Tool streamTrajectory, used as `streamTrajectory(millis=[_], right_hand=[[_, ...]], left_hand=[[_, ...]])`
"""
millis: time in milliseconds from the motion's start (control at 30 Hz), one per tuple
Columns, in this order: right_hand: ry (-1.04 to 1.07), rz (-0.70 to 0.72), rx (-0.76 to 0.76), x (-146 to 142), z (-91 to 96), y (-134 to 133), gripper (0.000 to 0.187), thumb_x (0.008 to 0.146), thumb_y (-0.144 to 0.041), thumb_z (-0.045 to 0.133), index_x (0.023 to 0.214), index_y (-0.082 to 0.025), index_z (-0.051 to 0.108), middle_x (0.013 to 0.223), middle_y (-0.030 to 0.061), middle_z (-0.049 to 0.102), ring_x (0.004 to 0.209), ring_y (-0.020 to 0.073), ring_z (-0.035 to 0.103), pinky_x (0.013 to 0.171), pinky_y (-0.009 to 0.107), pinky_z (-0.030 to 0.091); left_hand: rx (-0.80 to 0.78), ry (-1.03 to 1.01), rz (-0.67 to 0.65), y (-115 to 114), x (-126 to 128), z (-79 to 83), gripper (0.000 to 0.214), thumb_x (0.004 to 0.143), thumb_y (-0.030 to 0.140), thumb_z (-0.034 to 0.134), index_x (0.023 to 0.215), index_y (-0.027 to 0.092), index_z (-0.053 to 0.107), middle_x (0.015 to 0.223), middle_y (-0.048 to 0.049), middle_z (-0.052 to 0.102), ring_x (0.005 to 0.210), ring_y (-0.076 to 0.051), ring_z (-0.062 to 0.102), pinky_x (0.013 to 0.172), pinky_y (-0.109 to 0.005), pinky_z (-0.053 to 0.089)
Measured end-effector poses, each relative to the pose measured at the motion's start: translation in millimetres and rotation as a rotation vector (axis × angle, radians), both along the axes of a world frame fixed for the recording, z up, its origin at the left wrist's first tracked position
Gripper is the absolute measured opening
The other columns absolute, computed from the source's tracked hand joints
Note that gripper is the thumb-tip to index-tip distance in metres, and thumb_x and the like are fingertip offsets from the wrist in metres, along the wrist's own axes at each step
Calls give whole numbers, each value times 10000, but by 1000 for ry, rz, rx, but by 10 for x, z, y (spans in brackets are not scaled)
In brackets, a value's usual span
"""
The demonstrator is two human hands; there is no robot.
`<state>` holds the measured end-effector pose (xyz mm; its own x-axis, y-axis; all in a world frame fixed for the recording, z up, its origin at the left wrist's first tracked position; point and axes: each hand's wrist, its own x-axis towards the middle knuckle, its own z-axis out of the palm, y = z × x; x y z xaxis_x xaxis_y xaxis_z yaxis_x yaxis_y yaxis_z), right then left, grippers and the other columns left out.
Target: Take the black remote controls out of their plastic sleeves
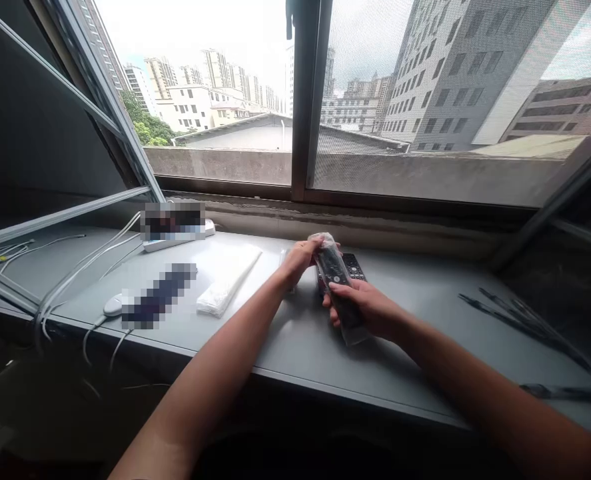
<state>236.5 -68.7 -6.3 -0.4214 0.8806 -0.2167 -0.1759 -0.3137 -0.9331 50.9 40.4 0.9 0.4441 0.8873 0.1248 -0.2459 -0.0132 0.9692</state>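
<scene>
A dark remote control (336, 267) in a clear plastic sleeve is held slanted above the table, between both hands. My left hand (301, 260) pinches the sleeve at its far end. Around the near half of the remote, my right hand (362, 303) is closed, with the thumb on top and fingers underneath. Behind it lies another dark remote (354, 267) with rows of light buttons, partly covered by the held one. To the left, a stack of clear plastic sleeves (230, 280) rests on the table.
White cables (75, 273) and a white power strip (195, 233) are on the left, beside a blurred-out dark object (160, 297). Black cables (525, 327) lie at right. Metal frames (120, 127) flank the grey table (295, 347); a window stands behind.
</scene>
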Motion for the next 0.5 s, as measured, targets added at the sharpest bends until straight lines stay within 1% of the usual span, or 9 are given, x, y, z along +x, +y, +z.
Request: streamTrajectory(millis=[100, 167, 233, 333, 400, 500], right_hand=[[52, -43, 8, -6, 18, 0, 276, 956, -406, 847, 1067, -178, 739, 908, 64, 786, 634, 161, 708, 590, 287, 637], [66, -45, 9, -6, 34, -2, 289, 958, -403, 846, 1112, -182, 740, 910, 61, 785, 641, 160, 709, 590, 282, 641], [47, -29, 4, 0, 37, 1, 286, 953, -411, 851, 1068, -174, 739, 938, 75, 793, 659, 166, 721, 605, 288, 653], [-4, 3, -4, 11, 20, 14, 300, 948, -430, 858, 974, -156, 738, 955, 95, 801, 668, 167, 733, 633, 295, 670], [-7, 4, -7, 14, 9, 19, 301, 948, -430, 861, 967, -154, 741, 940, 90, 798, 656, 159, 728, 631, 287, 670], [37, -33, 9, 14, 13, 18, 279, 949, -413, 866, 1011, -173, 740, 933, 71, 793, 653, 153, 724, 612, 274, 664]], left_hand=[[-34, 63, -40, -3, 9, -15, 678, 935, 738, 673, 1078, 94, 826, 1014, -192, 834, 935, -301, 790, 919, -393, 579], [-34, 87, -59, -5, 10, -22, 646, 927, 708, 698, 1046, 85, 821, 992, -193, 831, 902, -301, 790, 884, -390, 583], [-14, 66, -59, -7, 2, -19, 592, 929, 652, 713, 1041, 82, 825, 1006, -195, 835, 902, -303, 792, 885, -390, 585], [7, 15, -40, -10, -19, -1, 563, 932, 621, 713, 1043, 84, 838, 1037, -199, 841, 946, -307, 797, 942, -393, 582], [6, 3, -26, -12, -27, 7, 597, 939, 655, 701, 1049, 86, 842, 1044, -200, 843, 970, -307, 798, 971, -393, 578], [3, 17, -46, -14, -14, 2, 658, 941, 715, 683, 1075, 90, 842, 1053, -196, 840, 957, -298, 794, 933, -386, 583]])
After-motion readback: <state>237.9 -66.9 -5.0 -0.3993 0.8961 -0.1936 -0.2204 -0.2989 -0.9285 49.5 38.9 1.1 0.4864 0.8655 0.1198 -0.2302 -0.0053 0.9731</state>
